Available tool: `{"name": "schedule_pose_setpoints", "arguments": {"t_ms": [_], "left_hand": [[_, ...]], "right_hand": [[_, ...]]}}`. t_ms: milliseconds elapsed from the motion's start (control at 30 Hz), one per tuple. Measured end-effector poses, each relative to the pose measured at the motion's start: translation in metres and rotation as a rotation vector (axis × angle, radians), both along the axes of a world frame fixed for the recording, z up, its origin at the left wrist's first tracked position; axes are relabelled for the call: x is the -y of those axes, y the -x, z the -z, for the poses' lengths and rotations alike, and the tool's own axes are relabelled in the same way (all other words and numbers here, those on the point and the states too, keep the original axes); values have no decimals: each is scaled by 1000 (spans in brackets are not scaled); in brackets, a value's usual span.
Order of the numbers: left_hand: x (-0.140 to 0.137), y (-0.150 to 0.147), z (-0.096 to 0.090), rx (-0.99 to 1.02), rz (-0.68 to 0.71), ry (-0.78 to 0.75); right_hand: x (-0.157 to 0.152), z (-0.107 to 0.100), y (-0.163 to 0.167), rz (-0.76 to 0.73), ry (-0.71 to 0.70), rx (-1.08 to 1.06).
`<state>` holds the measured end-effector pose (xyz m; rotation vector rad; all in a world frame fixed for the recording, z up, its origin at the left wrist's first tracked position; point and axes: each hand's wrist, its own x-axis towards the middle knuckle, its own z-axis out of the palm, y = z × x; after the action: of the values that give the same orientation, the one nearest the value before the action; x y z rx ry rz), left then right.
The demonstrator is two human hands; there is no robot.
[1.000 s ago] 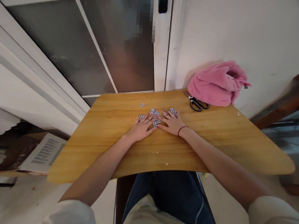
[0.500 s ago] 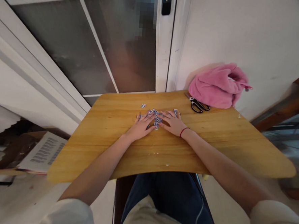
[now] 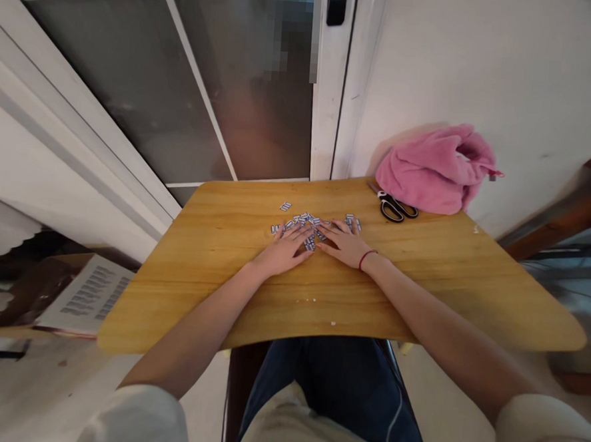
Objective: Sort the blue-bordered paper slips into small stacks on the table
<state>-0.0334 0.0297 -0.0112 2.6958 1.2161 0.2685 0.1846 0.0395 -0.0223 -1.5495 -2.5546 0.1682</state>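
Several small white paper pieces with dark blue edges (image 3: 303, 218) lie in a loose pile on the wooden table (image 3: 213, 256). My left hand (image 3: 284, 250) rests palm down over the pile's left side, fingers stretched out. Over the right side lies my right hand (image 3: 343, 242), flat with fingers spread and a red cord at its wrist. Some pieces show between the two hands and past the fingertips; others are hidden underneath. One small group of pieces (image 3: 285, 206) sits apart, beyond my left fingertips.
Black-handled scissors (image 3: 394, 208) lie at the table's back right, beside a pink plush cloth bundle (image 3: 433, 169). A glazed door (image 3: 183, 94) stands behind the table. On the left, below table height, is a cardboard box (image 3: 65, 293). Tiny white scraps (image 3: 333, 323) dot the near edge.
Both hands stay over the pile with only a slight shift of the fingers. More pieces show beyond my left fingertips. The whole view has moved a little.
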Motion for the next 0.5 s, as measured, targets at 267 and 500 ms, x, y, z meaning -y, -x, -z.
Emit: {"name": "schedule_pose_setpoints", "arguments": {"t_ms": [267,500], "left_hand": [[4,-3,-1,-41,60,50],[0,-1,4,8,32,-56]], "right_hand": [[-2,-2,1,61,-14,6],[-6,-1,-6,249,-74,46]]}}
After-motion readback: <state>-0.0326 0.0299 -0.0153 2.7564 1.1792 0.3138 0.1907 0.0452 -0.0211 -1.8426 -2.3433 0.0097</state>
